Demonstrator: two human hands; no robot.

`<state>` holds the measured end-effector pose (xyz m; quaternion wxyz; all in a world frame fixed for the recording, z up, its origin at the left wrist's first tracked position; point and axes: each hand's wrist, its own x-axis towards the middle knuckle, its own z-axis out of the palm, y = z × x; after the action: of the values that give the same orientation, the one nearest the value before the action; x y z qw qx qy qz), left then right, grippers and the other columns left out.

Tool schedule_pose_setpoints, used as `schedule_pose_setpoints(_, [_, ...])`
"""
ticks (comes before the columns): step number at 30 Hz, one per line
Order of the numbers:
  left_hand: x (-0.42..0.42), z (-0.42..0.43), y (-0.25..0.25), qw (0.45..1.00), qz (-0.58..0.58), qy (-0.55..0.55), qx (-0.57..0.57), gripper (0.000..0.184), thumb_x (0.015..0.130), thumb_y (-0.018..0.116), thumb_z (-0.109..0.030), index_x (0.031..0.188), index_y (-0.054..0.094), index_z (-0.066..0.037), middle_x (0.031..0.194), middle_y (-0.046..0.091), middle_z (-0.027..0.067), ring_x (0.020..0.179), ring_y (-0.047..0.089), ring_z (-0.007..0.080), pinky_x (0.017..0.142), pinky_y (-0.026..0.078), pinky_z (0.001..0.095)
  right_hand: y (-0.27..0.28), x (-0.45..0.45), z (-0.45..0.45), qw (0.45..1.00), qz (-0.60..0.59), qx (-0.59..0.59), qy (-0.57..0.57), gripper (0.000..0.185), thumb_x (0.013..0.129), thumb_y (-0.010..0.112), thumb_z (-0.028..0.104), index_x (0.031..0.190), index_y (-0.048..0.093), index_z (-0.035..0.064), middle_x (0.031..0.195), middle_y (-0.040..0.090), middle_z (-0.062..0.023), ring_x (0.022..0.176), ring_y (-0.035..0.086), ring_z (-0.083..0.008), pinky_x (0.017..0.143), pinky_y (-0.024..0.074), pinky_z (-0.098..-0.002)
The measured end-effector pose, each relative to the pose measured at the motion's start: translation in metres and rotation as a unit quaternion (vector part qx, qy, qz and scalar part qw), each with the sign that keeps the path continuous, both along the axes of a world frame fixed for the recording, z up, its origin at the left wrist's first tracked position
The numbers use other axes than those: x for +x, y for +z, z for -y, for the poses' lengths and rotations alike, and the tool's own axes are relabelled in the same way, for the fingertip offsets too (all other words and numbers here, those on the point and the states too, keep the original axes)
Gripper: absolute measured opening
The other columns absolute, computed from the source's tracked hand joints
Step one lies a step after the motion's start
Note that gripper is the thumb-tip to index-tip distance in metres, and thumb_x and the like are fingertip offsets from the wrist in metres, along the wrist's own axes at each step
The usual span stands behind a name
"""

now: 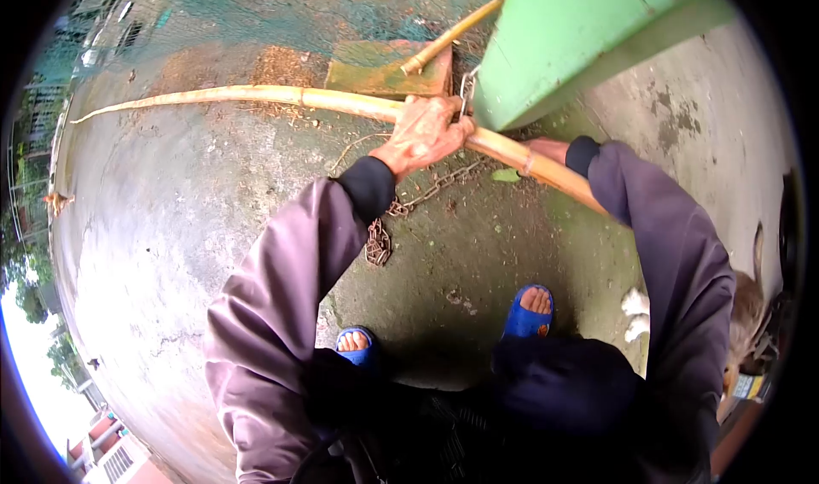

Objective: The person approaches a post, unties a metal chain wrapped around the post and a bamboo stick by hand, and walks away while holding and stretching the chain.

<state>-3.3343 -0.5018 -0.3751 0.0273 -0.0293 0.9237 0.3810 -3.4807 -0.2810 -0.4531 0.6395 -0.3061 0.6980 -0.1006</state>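
Note:
A long, pale bamboo pole (pixel 230 95) crosses in front of me, thin at its far left end and thicker toward my right sleeve. My left hand (pixel 424 132) is closed over its middle, beside the green post (pixel 589 40). My right hand (pixel 550 148) is at the far side of the thicker part, close to the foot of the post. Its fingers are hidden behind the bamboo, so their grip does not show. A rusty chain (pixel 378 243) trails on the concrete below my left hand, and some metal links (pixel 467 87) hang by the post.
A shorter bamboo piece (pixel 452 36) leans across a mossy brick slab (pixel 367 67) beyond the pole. Green netting (pixel 247 23) lies behind it. My feet in blue sandals (pixel 526 317) stand on the concrete. A brown animal with white paws (pixel 636 313) is at my right.

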Motion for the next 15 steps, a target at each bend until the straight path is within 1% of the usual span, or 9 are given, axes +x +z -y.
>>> schedule_pose_setpoints(1, [0.002,0.0,0.003,1.0,-0.015,-0.005,0.009,0.027,0.078,0.051,-0.027,0.081,0.063,-0.003,0.064,0.059,0.0195,0.068,0.058,0.0367,0.075,0.037,0.0469,-0.002,-0.001,0.002,1.0,-0.003,-0.001,0.008,0.044,0.084,0.059,0.033,0.114,0.054,0.0006,0.098,0.063,-0.0127,0.092,0.058,-0.0196,0.085,0.0441,-0.0353])
schedule_pose_setpoints(4, [0.003,0.002,0.011,1.0,0.018,-0.005,-0.007,0.026,0.078,0.052,-0.026,0.081,0.062,-0.002,0.064,0.059,0.0195,0.068,0.058,0.0371,0.075,0.037,0.0477,-0.011,0.002,0.011,0.98,-0.067,-0.157,0.101,0.048,0.088,0.05,0.036,0.127,0.048,0.0077,0.127,0.051,-0.0144,0.115,0.048,-0.025,0.1,0.0343,-0.0371])
schedule_pose_setpoints(6, [0.004,0.006,-0.004,0.999,-0.025,0.0,-0.029,0.026,0.077,0.055,-0.025,0.083,0.062,0.0,0.065,0.059,0.0203,0.071,0.057,0.039,0.075,0.038,0.0463,-0.053,-0.007,0.005,0.964,-0.105,-0.205,0.134,0.062,0.083,0.054,0.047,0.127,0.043,0.0044,0.126,0.048,-0.0193,0.113,0.046,-0.0313,0.098,0.0354,-0.0408])
schedule_pose_setpoints(7, [0.003,0.009,-0.002,0.999,-0.022,0.021,-0.008,0.027,0.077,0.056,-0.026,0.083,0.061,0.0,0.065,0.059,0.0208,0.072,0.057,0.0398,0.074,0.038,0.0462,-0.076,-0.012,0.001,0.954,-0.126,-0.229,0.149,0.07,0.081,0.057,0.053,0.127,0.041,0.0028,0.125,0.046,-0.0217,0.112,0.045,-0.0344,0.097,0.0359,-0.0427])
schedule_pose_setpoints(9, [0.005,0.006,-0.003,0.999,-0.011,0.037,0.023,0.027,0.077,0.056,-0.026,0.084,0.06,0.0,0.065,0.058,0.0213,0.072,0.057,0.0406,0.074,0.038,0.046,-0.084,-0.01,-0.006,0.952,-0.135,-0.224,0.158,0.069,0.081,0.056,0.053,0.127,0.042,0.0029,0.126,0.046,-0.0211,0.112,0.045,-0.0356,0.097,0.0355,-0.043])
schedule_pose_setpoints(12, [0.001,0.012,-0.002,0.998,-0.053,0.027,0.024,0.029,0.076,0.057,-0.027,0.084,0.059,0.001,0.064,0.058,0.0217,0.072,0.057,0.0409,0.071,0.038,0.0467,-0.088,-0.017,-0.001,0.952,-0.146,-0.206,0.17,0.068,0.08,0.057,0.052,0.125,0.043,0.0036,0.127,0.045,-0.0193,0.114,0.044,-0.035,0.098,0.0347,-0.0432])
schedule_pose_setpoints(13, [0.0,0.014,0.001,0.999,-0.024,0.021,0.019,0.029,0.075,0.057,-0.026,0.083,0.059,0.001,0.064,0.057,0.0218,0.072,0.057,0.0408,0.07,0.038,0.0465,-0.086,-0.019,-0.004,0.941,-0.213,-0.161,0.21,0.051,0.084,0.048,0.039,0.125,0.045,0.0085,0.127,0.047,-0.0161,0.115,0.044,-0.0323,0.098,0.0357,-0.0414])
schedule_pose_setpoints(14, [0.0,0.013,0.003,1.0,0.004,0.012,0.015,0.029,0.075,0.057,-0.026,0.083,0.058,0.002,0.063,0.057,0.0219,0.071,0.057,0.0406,0.069,0.038,0.0464,-0.083,-0.019,-0.011,0.922,-0.277,-0.111,0.248,0.039,0.088,0.04,0.027,0.124,0.047,0.0133,0.126,0.048,-0.0129,0.117,0.045,-0.0295,0.098,0.0367,-0.0395])
schedule_pose_setpoints(15, [0.001,0.012,0.008,1.0,0.016,0.012,0.019,0.029,0.074,0.057,-0.026,0.082,0.058,0.002,0.063,0.057,0.022,0.071,0.057,0.0402,0.069,0.039,0.0456,-0.045,-0.013,0.002,0.91,-0.286,-0.071,0.291,0.038,0.087,0.041,0.024,0.122,0.05,0.0126,0.123,0.051,-0.0126,0.113,0.05,-0.0275,0.093,0.0409,-0.0374])
